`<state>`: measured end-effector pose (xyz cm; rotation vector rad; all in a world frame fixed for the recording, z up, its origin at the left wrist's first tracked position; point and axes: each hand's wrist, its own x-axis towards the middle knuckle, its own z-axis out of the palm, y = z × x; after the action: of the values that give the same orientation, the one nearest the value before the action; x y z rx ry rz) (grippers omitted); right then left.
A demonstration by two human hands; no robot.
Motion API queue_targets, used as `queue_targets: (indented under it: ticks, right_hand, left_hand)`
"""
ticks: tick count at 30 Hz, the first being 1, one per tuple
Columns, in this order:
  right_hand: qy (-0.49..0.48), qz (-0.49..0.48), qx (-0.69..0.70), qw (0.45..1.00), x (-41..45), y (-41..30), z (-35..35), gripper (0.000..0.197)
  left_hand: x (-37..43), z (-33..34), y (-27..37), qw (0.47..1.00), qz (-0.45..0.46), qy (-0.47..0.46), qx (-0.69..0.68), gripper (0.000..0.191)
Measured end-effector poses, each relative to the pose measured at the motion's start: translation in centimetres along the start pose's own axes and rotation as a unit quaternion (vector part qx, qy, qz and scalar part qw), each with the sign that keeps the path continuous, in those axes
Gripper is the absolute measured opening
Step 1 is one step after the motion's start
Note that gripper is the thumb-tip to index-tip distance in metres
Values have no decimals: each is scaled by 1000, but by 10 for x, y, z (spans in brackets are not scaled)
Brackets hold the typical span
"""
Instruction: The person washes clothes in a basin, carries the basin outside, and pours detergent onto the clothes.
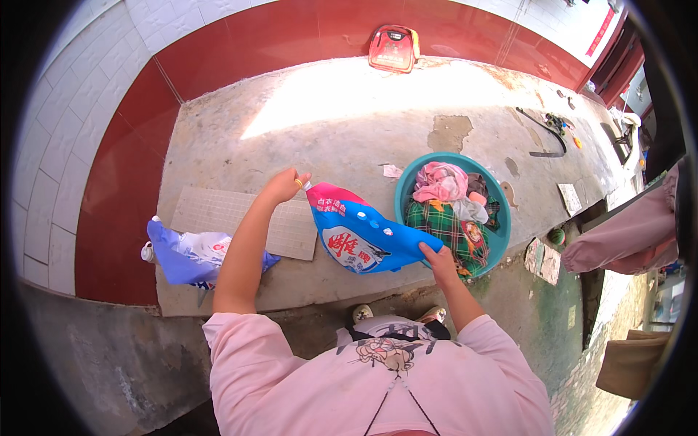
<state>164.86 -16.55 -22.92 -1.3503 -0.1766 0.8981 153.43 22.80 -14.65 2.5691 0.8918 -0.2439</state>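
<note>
A blue and pink detergent pouch (371, 234), bearing large writing, is stretched between both hands. At its upper left, my left hand (285, 185) grips the white spout end; the fingers hide most of it. My right hand (440, 260) pinches the pouch's lower right corner. Just behind that corner stands a round teal basin (504, 218) holding a crumpled pink cloth (443, 181), a green plaid garment (428, 219) and a grey cloth (469, 210). Left of my forearm lies a purple and white detergent pouch (191, 256) with a white cap.
A pale ridged board (297, 231) lies on the concrete ledge under my left arm. A red backpack-shaped item (393, 50) leans on the red-tiled wall. Pink clothing (627, 234) hangs at the right, near a black strap (551, 147) on the ledge.
</note>
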Motion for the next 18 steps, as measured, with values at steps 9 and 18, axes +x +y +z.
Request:
queue_targets:
  ticks: [9,18]
  right_hand:
    - [-1,-3,20,1000,-1,4,5,27]
    - [7,-16,13,1000,1,0,1,28]
  left_hand:
    - [-10,-16,-1,972,4,-101,-212,34]
    - [-22,-14,80,946,208,248,13,31]
